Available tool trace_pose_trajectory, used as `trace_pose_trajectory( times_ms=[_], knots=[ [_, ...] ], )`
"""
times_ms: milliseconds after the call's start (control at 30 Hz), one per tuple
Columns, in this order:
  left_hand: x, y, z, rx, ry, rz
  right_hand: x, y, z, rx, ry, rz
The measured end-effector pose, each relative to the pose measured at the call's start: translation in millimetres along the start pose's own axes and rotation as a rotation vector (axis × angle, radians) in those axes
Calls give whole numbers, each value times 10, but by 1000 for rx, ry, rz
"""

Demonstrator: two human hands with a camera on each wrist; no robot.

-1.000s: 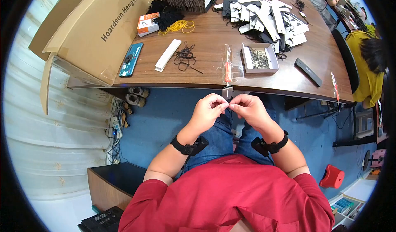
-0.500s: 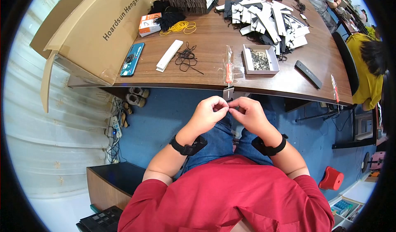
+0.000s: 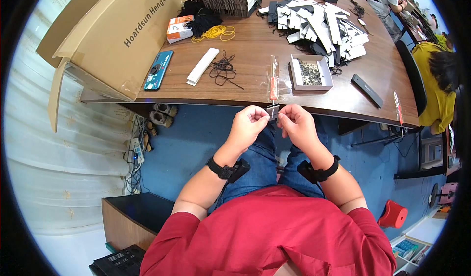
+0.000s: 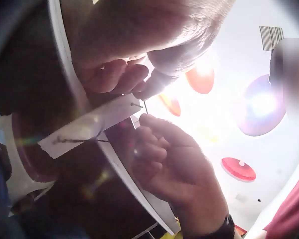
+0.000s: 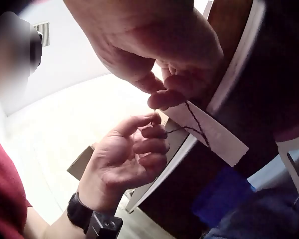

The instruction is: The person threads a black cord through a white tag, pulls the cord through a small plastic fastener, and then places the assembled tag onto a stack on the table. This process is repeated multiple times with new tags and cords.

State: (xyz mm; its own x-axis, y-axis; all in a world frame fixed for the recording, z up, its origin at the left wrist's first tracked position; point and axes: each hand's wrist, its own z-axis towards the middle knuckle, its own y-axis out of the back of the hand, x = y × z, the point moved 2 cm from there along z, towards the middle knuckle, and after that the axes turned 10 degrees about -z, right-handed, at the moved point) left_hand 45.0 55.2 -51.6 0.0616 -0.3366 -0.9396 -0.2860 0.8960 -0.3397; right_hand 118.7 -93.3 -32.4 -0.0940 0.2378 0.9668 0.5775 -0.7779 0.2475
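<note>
At the table's front edge, my left hand (image 3: 248, 126) and right hand (image 3: 299, 124) face each other, fingertips a small gap apart. Each pinches part of a thin dark cord (image 5: 197, 119) between thumb and forefinger. The cord runs to a flat white strip (image 5: 224, 143), which juts out from the table edge beyond my fingers. In the left wrist view the strip (image 4: 84, 127) lies behind both hands, with cord passing through it. An orange-red-handled tool (image 3: 273, 87) lies under clear tape on the table, in line with the strip.
An open box (image 3: 326, 82) of small dark and pale pieces stands right of the tool. Behind it is a heap of white and black strips (image 3: 319, 26). Left are a tangle of black cord (image 3: 223, 70), a white strip stack (image 3: 202, 66) and a large carton (image 3: 117, 40).
My fingertips were together in the earlier frames and have now drawn apart, with dark cord showing between them. Both hands have shifted slightly toward the table edge.
</note>
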Motion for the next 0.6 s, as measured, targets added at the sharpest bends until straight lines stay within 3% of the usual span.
trace_pose_trajectory(
  times_ms=[200, 300, 433, 467, 500, 600],
  knots=[
    [187, 39, -74, -13, -33, 46, -130, -37, -89, 57, -31, -56],
    [226, -74, -138, -28, 38, -91, -338, -124, -85, 118, -89, 137],
    [380, -91, -137, -3, -6, -66, -406, -112, -89, 166, -94, -62],
    [393, -86, -132, -22, -16, -18, -256, -28, -119, -156, 425, -577],
    [401, -76, -131, -43, -27, 31, -32, 9, -175, -236, 345, -638],
    [426, -70, -137, -52, -21, 93, 367, 93, -183, -270, 382, -649]
  ],
)
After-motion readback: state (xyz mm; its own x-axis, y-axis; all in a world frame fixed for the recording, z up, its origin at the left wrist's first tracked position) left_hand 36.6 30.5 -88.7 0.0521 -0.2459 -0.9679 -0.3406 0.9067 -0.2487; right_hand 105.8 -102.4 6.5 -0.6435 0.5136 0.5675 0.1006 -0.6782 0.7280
